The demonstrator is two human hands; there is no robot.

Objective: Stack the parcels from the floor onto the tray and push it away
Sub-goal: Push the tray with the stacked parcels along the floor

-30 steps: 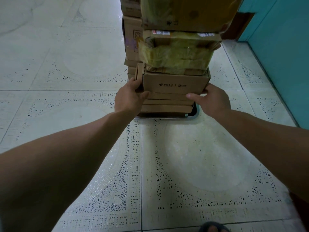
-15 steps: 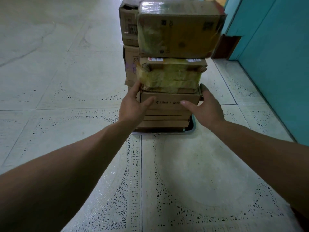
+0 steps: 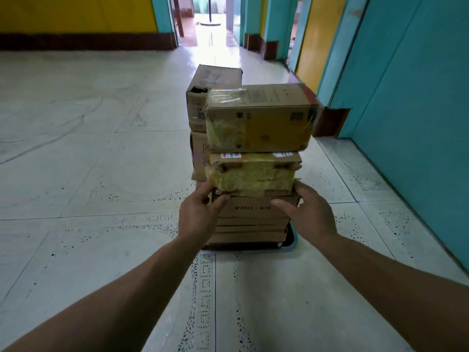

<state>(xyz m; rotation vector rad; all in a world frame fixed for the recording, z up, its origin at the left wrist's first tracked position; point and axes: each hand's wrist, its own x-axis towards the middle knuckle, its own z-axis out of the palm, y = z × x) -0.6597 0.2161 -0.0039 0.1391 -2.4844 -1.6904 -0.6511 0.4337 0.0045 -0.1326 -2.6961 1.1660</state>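
Since a second ago our view has lifted and the loaded tray (image 3: 291, 243) has slid forward, so the corridor doorway (image 3: 208, 19) beyond the stack now shows. We have both hands on the low printed box (image 3: 250, 208), third from the top of the near column. Left hand (image 3: 199, 217) wraps that box's left corner, fingers spread along its side and thumb across its front; right hand (image 3: 312, 214) mirrors it, thumb laid flat on the front, fingers around the right edge. Neither hand is clenched: they press inward and forward (a push, not a lift, by our reading).

Above that box sit the yellow-taped parcel (image 3: 252, 174) and the big top carton (image 3: 261, 118), which overhangs it. Behind that box rises a second column of boxes (image 3: 203, 102). Below it lie a few flat cartons, then the tray's dark rim on the tiled floor (image 3: 101, 174).

We see no parcels left on the floor, so stacking looks finished. What remains is the push itself, and that tall stack could wobble.
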